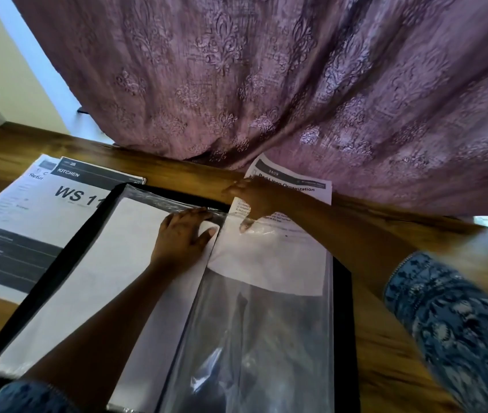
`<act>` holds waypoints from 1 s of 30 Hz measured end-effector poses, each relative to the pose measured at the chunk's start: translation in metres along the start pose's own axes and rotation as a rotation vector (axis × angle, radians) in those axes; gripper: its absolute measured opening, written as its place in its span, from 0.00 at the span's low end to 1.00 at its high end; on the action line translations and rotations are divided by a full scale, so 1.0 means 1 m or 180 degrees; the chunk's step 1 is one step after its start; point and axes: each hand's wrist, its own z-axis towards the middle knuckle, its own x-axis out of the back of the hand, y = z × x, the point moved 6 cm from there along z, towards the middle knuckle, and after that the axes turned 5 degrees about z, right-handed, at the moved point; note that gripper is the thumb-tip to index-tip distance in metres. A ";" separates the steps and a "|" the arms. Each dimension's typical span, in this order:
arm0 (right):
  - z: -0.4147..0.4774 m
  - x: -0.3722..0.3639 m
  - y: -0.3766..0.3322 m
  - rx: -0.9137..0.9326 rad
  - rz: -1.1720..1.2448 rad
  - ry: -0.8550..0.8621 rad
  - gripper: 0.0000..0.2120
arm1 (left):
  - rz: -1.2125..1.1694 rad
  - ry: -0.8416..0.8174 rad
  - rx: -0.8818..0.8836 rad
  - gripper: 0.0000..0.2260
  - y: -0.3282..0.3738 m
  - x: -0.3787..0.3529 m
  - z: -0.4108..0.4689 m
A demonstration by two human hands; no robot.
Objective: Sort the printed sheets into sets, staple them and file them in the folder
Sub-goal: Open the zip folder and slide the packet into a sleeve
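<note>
A mauve curtain [266, 84] hangs onto the far edge of the wooden worktop [385, 338] behind the open black folder [346, 293], and loose sheets [28, 210] headed "KITCHEN" and "WS 11" lie to its left. The left hand [183, 234] presses straight fingers flat on the left page [102, 278] by the spine. The right hand [254, 198] pinches in its fingers a printed sheet [292, 181] headed "Bed Linen Organization", partway into the right-hand clear sleeve [251, 338].

Right sleeve [457, 320], left sleeve [28, 397]: blue fabric, pale floral print.
</note>
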 end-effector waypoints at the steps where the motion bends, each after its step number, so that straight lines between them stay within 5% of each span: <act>1: -0.007 0.004 0.002 -0.0070 0.0226 0.0118 0.29 | -0.0079 0.0034 -0.0011 0.24 0.003 0.003 -0.001; 5: -0.073 0.018 -0.034 -0.0691 0.0812 0.1260 0.22 | -0.0060 -0.0038 -0.0094 0.24 0.011 0.008 -0.003; 9: -0.130 -0.053 -0.128 -0.0666 0.1759 0.0274 0.33 | 0.0394 -0.0316 -0.0011 0.29 0.004 -0.006 0.000; 11: -0.143 -0.085 -0.125 -0.0967 0.1597 0.0389 0.39 | 0.0456 -0.0404 0.0001 0.31 0.002 -0.008 0.000; 15: -0.188 -0.114 -0.077 -0.1560 0.1414 0.0947 0.36 | 0.0390 -0.0398 -0.0049 0.33 0.007 -0.003 0.000; 18: -0.213 -0.121 -0.049 -0.2311 0.1234 0.0652 0.43 | 0.0486 -0.0491 -0.0119 0.34 0.010 -0.003 -0.002; 20: -0.199 -0.101 -0.050 -0.2770 0.1296 0.0489 0.39 | 0.0527 -0.0626 -0.0318 0.34 0.014 -0.005 -0.004; 25: -0.108 -0.074 -0.112 -0.1746 0.1833 0.0945 0.31 | 0.0700 -0.1087 -0.0865 0.36 0.022 -0.014 -0.005; 30: -0.172 -0.114 -0.071 -0.2411 0.1508 0.1213 0.36 | 0.0758 -0.1291 -0.0864 0.36 0.022 -0.019 -0.005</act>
